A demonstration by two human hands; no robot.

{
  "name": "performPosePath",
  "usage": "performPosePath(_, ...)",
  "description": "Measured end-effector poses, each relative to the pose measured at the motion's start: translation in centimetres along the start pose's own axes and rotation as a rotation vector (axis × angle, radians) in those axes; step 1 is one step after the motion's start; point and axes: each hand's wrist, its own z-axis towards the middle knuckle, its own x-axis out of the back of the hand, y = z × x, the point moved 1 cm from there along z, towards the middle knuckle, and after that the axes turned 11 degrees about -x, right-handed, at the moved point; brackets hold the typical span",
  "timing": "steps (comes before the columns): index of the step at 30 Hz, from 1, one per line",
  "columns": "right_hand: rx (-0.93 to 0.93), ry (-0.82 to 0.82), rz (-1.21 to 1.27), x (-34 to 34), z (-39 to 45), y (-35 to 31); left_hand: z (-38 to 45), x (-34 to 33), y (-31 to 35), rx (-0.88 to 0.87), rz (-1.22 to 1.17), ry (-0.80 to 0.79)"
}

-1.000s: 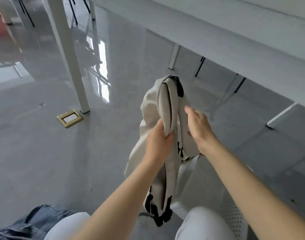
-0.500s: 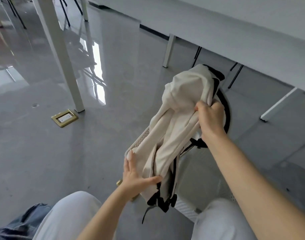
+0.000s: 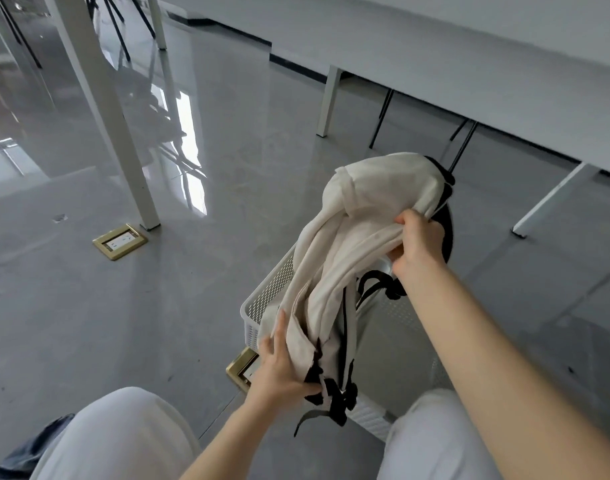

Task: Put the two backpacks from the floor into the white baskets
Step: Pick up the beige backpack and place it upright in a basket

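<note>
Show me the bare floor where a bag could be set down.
Open floor lies left of the white basket, between the brass floor socket and the left knee. Crowded: the basket, where both hands hold the cream backpack.

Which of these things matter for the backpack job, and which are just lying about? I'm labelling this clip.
Job in hand:
cream backpack
white basket
left hand, gripping the backpack's lower end
right hand, gripping its upper part

Just lying about:
brass floor socket
second floor socket
white table leg
denim item

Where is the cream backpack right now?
Centre-right in the head view: the backpack hangs over the white basket, gripped by the left hand below and right hand above.
</note>
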Motion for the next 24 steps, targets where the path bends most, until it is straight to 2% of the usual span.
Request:
performPosePath(11, 0.071, -0.034, 0.323, 1.9, 1.0, -4.1, 4.9, 4.7, 3.7, -0.131, -0.063, 0.134)
performPosePath(16, 0.023, -0.018, 0.332, 2.6, 2.3, -3.2, 8.2, 2.3, 3.3, -0.017, 0.032, 0.22)
performPosePath(17, 0.014, -0.01, 0.32, 2.8, 2.4, -2.6, 8.3, 1.2, 2.5, 0.001, 0.094, 0.176)
performPosePath(21, 0.009, 0.0, 0.168, 3.5, 2.9, 0.9, 8.3, -2.8, -1.5, 0.121, 0.555, -0.188)
performPosePath(24, 0.018, -0.025, 0.07, 3.3, 3.1, 2.1, 8.7, -2.9, -2.1, 0.137, 0.623, -0.283)
